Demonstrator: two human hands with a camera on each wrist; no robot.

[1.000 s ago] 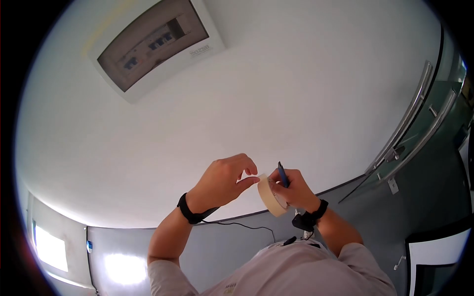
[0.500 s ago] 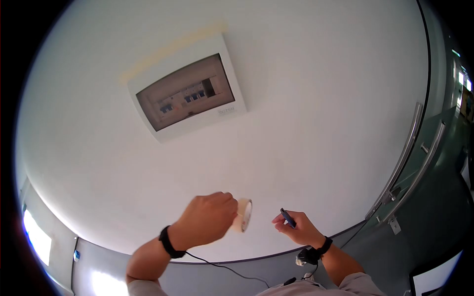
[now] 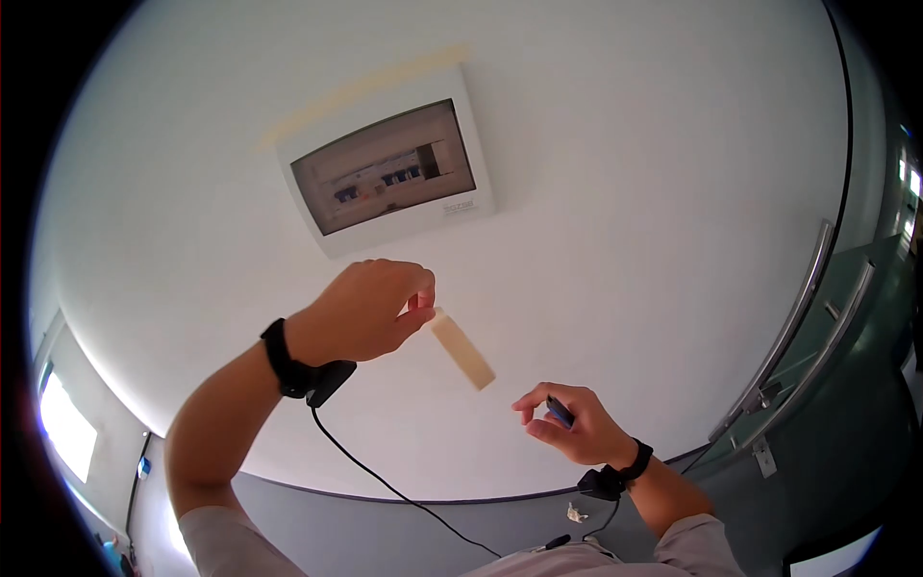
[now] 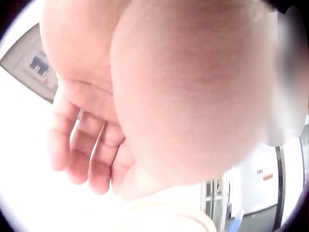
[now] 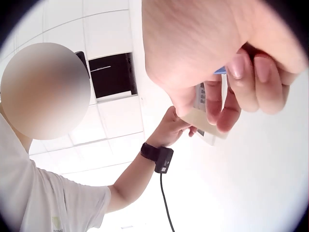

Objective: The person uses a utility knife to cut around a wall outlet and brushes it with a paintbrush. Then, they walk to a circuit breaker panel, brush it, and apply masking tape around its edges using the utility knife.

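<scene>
My left hand (image 3: 356,313), raised in front of the wall, pinches a roll of masking tape (image 3: 463,356) at its upper end. The cream roll hangs tilted and shows its edge in the head view; its ring (image 4: 205,220) appears faintly below the fingers in the left wrist view. Lower and to the right, my right hand (image 3: 582,433) keeps a slim dark-blue pen-like tool (image 3: 560,412) in its curled fingers, much of it hidden. Its thumb and index finger are apart from the roll. Above the left hand, a white breaker box (image 3: 409,229) with a tinted cover is mounted on the wall.
A pale yellow tape strip (image 3: 365,91) runs along the box's top edge. Metal door handles (image 3: 798,332) stand at the right. From the left wrist camera, a black cable (image 3: 385,486) hangs toward the body.
The roll passed from the right hand to the left, which then rose toward the breaker box. The right hand still holds the blue tool. The head view tilted upward, bringing the whole box in.
</scene>
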